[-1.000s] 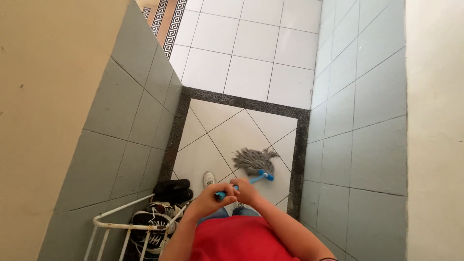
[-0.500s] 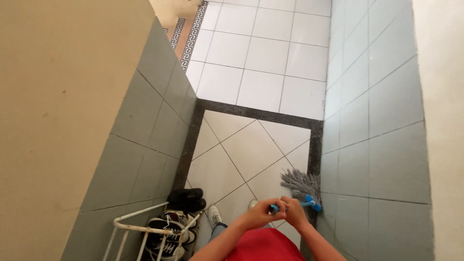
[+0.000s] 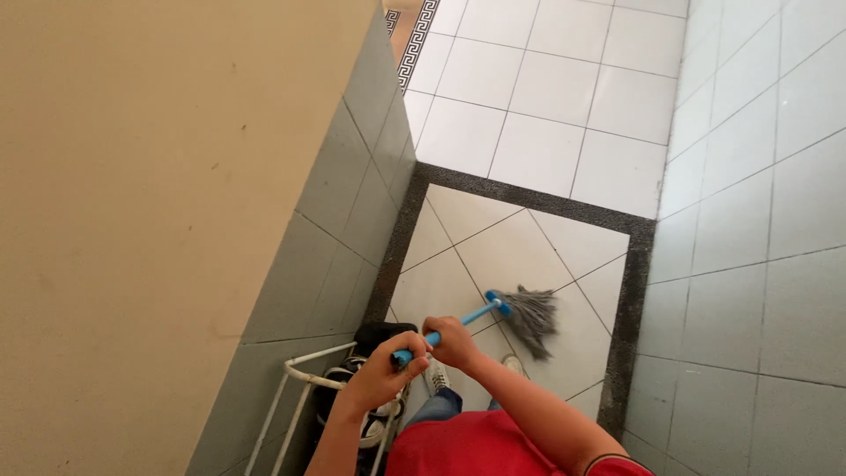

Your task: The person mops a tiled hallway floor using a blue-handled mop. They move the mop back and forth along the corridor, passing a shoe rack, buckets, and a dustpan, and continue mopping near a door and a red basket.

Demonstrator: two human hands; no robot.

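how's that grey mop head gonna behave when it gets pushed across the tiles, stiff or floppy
Probably floppy: the grey mop head is loose strands splayed on the floor. It likely drags and trails. The blue handle looks rigid, gripped by left hand and right hand.

White wire shoe rack (image 3: 295,375) w/ dark sneakers (image 3: 374,339) by grey-tiled wall (image 3: 352,194); dark border strip (image 3: 538,196) across floor

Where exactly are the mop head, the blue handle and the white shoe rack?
mop head (image 3: 531,316), head view, middle of the grey strands.
blue handle (image 3: 476,314), head view, bare shaft past the hands.
white shoe rack (image 3: 304,375), head view, curved top rail.
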